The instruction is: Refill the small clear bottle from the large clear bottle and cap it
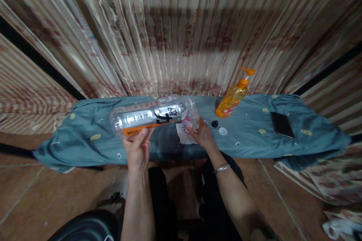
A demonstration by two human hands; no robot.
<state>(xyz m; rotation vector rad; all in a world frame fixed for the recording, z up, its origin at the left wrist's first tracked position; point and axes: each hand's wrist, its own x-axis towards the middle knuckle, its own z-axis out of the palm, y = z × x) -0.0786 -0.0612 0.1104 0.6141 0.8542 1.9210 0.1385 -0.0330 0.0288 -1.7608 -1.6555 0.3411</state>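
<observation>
- Teal cloth [96, 147] covers the worktop; a striped curtain [181, 37] hangs behind.
- Left hand [139, 143] curls under the big bottle [144, 116], which lies above it, tilted.
- Right hand [201, 133] pinches a clear bottle [192, 115] near its neck.

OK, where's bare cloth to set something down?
On the teal patterned cloth: between the round white disc and flat black rectangle; also the left end, beyond the large clear silver-labelled bottle. Crowded: centre, around left hand, right hand and small black cap.
</observation>
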